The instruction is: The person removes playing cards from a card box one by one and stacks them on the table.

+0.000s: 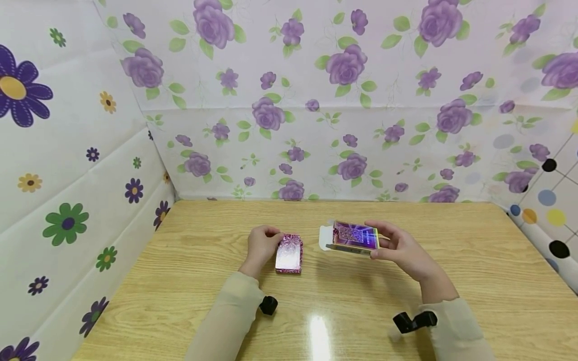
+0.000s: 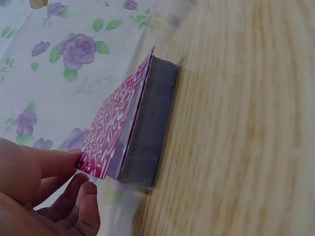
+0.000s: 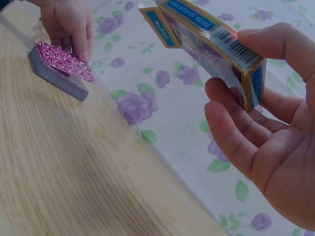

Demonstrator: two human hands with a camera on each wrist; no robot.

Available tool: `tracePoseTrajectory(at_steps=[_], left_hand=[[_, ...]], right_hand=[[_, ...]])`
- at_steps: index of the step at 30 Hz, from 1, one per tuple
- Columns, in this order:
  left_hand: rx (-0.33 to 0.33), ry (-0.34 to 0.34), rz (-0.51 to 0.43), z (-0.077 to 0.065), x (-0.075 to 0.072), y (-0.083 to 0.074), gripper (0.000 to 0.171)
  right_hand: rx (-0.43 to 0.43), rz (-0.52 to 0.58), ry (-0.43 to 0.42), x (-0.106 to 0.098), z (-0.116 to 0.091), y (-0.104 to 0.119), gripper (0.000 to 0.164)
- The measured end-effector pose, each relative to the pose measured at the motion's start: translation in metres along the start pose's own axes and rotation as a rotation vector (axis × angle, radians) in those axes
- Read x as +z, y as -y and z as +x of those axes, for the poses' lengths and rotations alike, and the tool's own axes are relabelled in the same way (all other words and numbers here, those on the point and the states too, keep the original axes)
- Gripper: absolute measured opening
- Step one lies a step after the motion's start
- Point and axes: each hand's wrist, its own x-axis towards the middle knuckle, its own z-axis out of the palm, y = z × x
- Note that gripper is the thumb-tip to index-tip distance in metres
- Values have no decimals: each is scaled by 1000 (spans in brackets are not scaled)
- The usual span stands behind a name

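Observation:
A deck of playing cards (image 1: 289,255) with a pink-and-white patterned back lies on the table. My left hand (image 1: 263,246) is at its upper left corner. In the left wrist view, thumb and fingers pinch the corner of a top card (image 2: 110,123), which tilts up from the dark-edged stack (image 2: 151,118). My right hand (image 1: 404,251) holds a purple and gold card box (image 1: 356,236) above the table, to the right of the deck. The box's white end flap (image 1: 324,237) stands open toward the left. The right wrist view shows a barcode (image 3: 231,46) near the thumb.
The wooden table (image 1: 474,260) ends at a wall covered in purple-flowered cloth (image 1: 289,100). Another flowered sheet (image 1: 67,175) borders the left side, and a dotted one (image 1: 551,210) the right. Black camera mounts (image 1: 415,321) sit on both wrists.

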Motion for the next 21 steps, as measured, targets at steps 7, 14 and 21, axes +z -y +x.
tracePoseTrajectory(at_steps=[7,14,21], left_hand=[[1,15,13,-3,2,-3,9],[26,12,47,-2,4,1,10],[27,11,67,-3,4,1,10]], right_hand=[[2,5,1,0,0,0,62],[-4,2,8,0,0,0,61],[-1,-9,3,0,0,-1,62]])
